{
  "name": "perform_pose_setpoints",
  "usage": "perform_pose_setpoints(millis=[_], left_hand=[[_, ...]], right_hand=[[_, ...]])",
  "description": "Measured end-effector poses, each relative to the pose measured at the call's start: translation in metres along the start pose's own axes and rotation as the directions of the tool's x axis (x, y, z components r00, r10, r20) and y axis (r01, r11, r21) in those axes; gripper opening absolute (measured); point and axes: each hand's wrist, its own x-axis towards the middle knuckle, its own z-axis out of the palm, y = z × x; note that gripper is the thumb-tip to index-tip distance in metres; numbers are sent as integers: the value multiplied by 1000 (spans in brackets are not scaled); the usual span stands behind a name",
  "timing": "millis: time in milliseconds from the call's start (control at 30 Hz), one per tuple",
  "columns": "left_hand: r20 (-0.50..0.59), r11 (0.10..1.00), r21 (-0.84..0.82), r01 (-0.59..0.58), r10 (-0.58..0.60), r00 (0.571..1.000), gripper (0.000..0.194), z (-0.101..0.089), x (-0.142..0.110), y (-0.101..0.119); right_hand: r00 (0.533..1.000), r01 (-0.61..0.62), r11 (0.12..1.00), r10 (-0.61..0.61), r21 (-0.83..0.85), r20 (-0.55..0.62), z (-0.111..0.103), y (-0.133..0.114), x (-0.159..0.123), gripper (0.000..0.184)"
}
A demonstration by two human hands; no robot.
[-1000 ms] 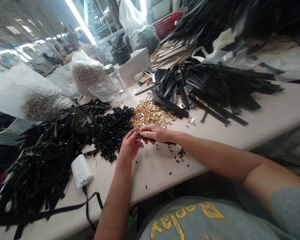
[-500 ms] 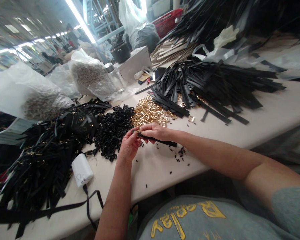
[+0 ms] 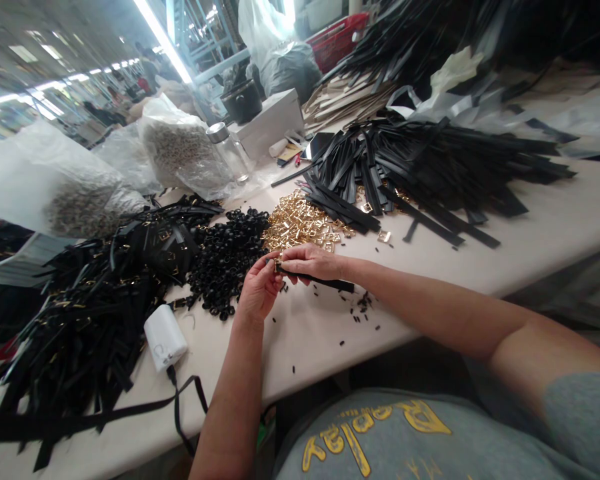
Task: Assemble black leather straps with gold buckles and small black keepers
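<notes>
Both my hands meet over the table, just in front of a heap of gold buckles [image 3: 300,223]. Between them is a black strap [image 3: 330,283], its free end sticking out to the right below my right hand [image 3: 310,262]. My right fingers are closed along the strap. My left hand [image 3: 260,283] pinches the strap's other end, where a bit of gold metal, seemingly a buckle, shows between the fingertips. The fingers hide most of that end. Left of my hands lies a pile of small black loops [image 3: 230,257].
Loose black straps [image 3: 420,160] spread at the back right; buckled straps [image 3: 95,300] are heaped left. A white power bank [image 3: 165,339] with a black cable lies near the front edge. Behind stand a glass jar [image 3: 229,153] and plastic bags [image 3: 180,147]. Tiny black bits [image 3: 363,305] dot the table.
Almost nothing differs. Both hands stay on the strap in the same place, and the view has shifted very slightly.
</notes>
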Motion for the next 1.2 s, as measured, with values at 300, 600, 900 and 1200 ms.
perform_pose_setpoints(millis=[300,600,900,1200], left_hand=[[-18,1000,-3,20,-20,1000,38,1,1,-1],[-33,1000,10,12,-11,999,39,2,1,-1],[-32,1000,19,-1,2,999,38,0,2,0],[-31,999,27,26,-25,999,33,4,1,-2]], right_hand=[[1000,-17,1000,17,-13,4,-1,1,2,28],[1000,-17,1000,17,10,11,-1,3,2,30],[1000,-25,1000,25,-2,1,-1,4,2,36],[1000,-5,999,5,-38,-12,1,5,2,49]])
